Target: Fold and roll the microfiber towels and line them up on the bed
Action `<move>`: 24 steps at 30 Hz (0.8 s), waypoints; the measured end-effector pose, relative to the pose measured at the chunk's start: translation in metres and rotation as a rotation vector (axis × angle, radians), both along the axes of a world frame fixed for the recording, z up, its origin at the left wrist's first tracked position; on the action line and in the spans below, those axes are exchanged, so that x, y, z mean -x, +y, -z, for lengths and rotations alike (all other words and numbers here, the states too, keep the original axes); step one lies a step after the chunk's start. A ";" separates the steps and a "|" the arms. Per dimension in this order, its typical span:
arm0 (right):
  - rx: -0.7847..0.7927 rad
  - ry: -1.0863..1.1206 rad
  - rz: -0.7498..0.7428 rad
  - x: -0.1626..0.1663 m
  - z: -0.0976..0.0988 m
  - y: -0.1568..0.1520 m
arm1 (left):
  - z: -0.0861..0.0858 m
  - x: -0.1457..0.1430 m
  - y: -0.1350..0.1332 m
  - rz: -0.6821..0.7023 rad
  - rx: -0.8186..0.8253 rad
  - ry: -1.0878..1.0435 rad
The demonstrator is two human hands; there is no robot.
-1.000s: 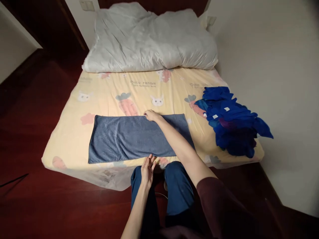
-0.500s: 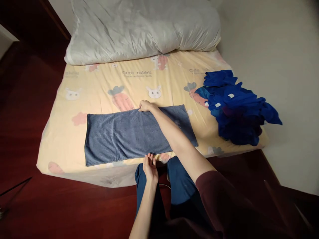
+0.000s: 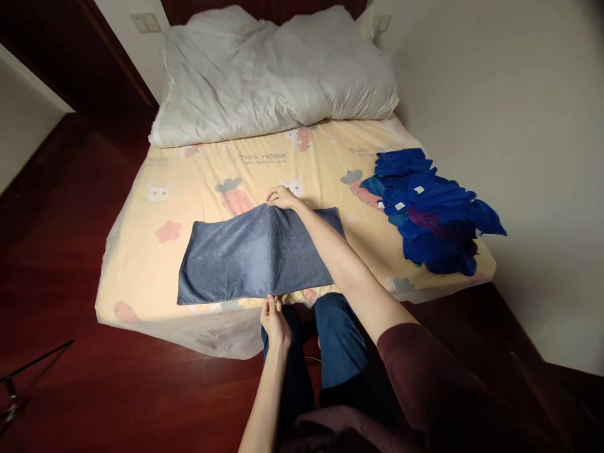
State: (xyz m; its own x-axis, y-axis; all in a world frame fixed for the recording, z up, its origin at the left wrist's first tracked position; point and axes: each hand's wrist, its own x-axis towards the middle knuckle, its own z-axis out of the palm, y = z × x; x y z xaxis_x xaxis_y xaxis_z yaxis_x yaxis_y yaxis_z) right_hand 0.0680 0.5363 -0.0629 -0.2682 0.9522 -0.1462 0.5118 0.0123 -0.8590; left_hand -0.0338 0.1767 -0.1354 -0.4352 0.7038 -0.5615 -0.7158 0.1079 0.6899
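Observation:
A grey-blue towel (image 3: 226, 258) lies lengthwise across the near part of the bed, its middle lifted into a ridge between my two hands. My left hand (image 3: 276, 324) pinches the near edge of the towel around its middle. At the far edge, opposite, my right hand (image 3: 282, 197) pinches the towel too, with my right forearm crossing over the towel's right half. Part of that right half is hidden under the arm. Both ends of the towel still rest on the yellow printed sheet (image 3: 198, 182).
A heap of blue cloths (image 3: 429, 214) with small white tags sits on the bed's right side. A bulky white quilt (image 3: 278, 75) lies at the far end. The wall (image 3: 495, 126) stands close on the right. Dark red floor (image 3: 155, 384) surrounds the bed's left and front.
My left fingers have closed on the towel's near edge. The towel's middle has risen into a ridge, and its ends have drawn inward. The camera view has tilted up a little.

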 end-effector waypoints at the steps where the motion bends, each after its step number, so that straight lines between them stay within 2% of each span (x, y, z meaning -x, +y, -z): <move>1: -0.020 0.050 0.003 -0.004 -0.009 -0.002 | -0.006 0.007 0.002 -0.003 -0.026 0.044; 4: -0.089 0.208 0.050 -0.020 -0.044 -0.017 | -0.028 0.037 0.011 -0.025 -0.127 0.199; 7: -0.148 0.329 0.107 -0.040 -0.082 -0.044 | -0.059 0.076 0.024 -0.003 -0.213 0.380; 10: -0.170 0.394 0.141 -0.060 -0.114 -0.078 | -0.095 0.115 0.038 0.034 -0.249 0.561; 14: -0.193 0.471 0.211 -0.077 -0.145 -0.124 | -0.151 0.154 0.059 0.079 -0.214 0.687; 20: -0.188 0.549 0.313 -0.096 -0.182 -0.177 | -0.241 0.176 0.087 0.122 -0.229 0.836; 24: -0.207 0.539 0.369 -0.111 -0.203 -0.203 | -0.286 0.179 0.098 0.192 -0.200 0.914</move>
